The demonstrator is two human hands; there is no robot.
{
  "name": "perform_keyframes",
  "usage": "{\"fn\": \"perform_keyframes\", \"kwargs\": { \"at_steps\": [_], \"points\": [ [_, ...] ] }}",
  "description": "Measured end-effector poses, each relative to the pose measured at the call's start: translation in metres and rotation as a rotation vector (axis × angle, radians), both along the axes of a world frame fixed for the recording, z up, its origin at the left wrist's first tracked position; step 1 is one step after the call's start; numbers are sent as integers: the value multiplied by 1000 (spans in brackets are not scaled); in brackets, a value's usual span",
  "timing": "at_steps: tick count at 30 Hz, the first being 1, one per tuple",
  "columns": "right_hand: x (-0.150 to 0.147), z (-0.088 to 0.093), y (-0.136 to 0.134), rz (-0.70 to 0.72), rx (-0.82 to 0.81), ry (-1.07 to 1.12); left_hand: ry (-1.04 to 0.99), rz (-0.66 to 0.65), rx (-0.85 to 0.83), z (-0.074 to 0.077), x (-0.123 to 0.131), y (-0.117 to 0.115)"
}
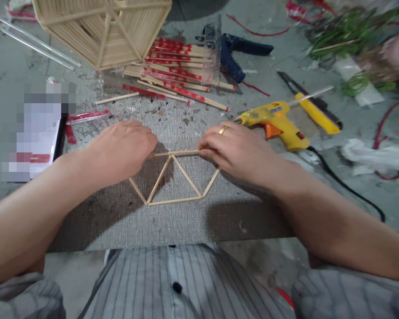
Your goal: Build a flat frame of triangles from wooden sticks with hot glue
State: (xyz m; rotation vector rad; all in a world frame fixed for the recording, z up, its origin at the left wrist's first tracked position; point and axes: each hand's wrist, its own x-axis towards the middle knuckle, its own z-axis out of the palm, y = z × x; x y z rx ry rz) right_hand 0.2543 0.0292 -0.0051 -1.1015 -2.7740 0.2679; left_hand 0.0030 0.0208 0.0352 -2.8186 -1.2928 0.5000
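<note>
A flat frame of thin wooden sticks [175, 201], joined into triangles, lies on the grey textured mat [173, 226] before me. My left hand [123, 144] is closed at the frame's upper left, its fingertips mostly hidden behind the knuckles. At the upper right corner, my right hand [232, 148], with a ring on one finger, pinches the end of the top stick between thumb and fingers. Both hands cover the outer corners of the frame. Just beyond my right hand lies a yellow hot glue gun [272, 119] with an orange trigger, its nozzle close to my knuckles.
Behind the frame lie several chopsticks in red wrappers [182, 66]. A larger stick-built structure [101, 35] stands at the back left. A phone [40, 137] lies left; a yellow utility knife [314, 110] and dark blue pliers-like handles [236, 53] lie right. The glue gun's black cord [349, 184] trails right.
</note>
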Motion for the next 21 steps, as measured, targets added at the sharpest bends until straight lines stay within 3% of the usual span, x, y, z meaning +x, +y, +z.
{"fn": "perform_keyframes", "kwargs": {
  "at_steps": [9, 14, 17, 21],
  "points": [
    [0, -4, 0, 8, 3, 0, -38, -21, 14, -5, -3, 2],
    [2, 0, -1, 15, -15, 26, -73, 11, -1, 4, -2, -2],
    [8, 11, -2, 137, -116, 27, -125, -62, 16, 10, -2, -15],
    [15, 25, -7, 305, -292, -42, -187, -237, -71, 6, 7, -39]
  ]
}}
